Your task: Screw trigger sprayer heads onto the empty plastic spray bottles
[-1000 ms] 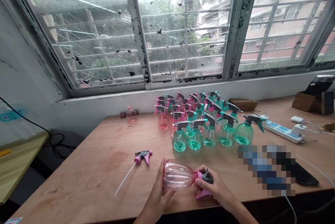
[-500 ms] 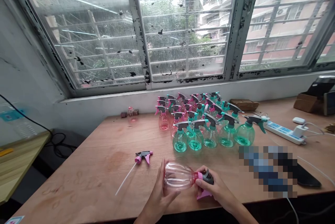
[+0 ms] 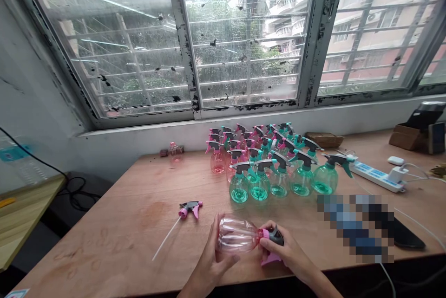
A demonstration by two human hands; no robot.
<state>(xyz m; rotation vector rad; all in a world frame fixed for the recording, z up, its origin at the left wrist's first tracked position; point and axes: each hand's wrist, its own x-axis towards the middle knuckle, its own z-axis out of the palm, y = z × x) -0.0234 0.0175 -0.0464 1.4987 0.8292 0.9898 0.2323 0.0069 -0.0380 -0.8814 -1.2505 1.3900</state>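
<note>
A clear pink plastic spray bottle [image 3: 237, 235] is held on its side between both hands, close over the wooden table [image 3: 104, 247]. Its ribbed body is cupped by the half-closed, curled fingers of the left hand [image 3: 209, 261]. The pink collar [image 3: 264, 234] and dark grey sprayer head [image 3: 277, 237] at its neck are gripped by the right hand [image 3: 284, 250], closed firmly around them. Whether the collar is being turned cannot be told. Beyond the right fingers, green spray bottles [image 3: 259, 186] and pink spray bottles [image 3: 218, 161] are standing in rows; left of the left fingers, a loose trigger sprayer [image 3: 190, 209] with a dip tube is lying.
</note>
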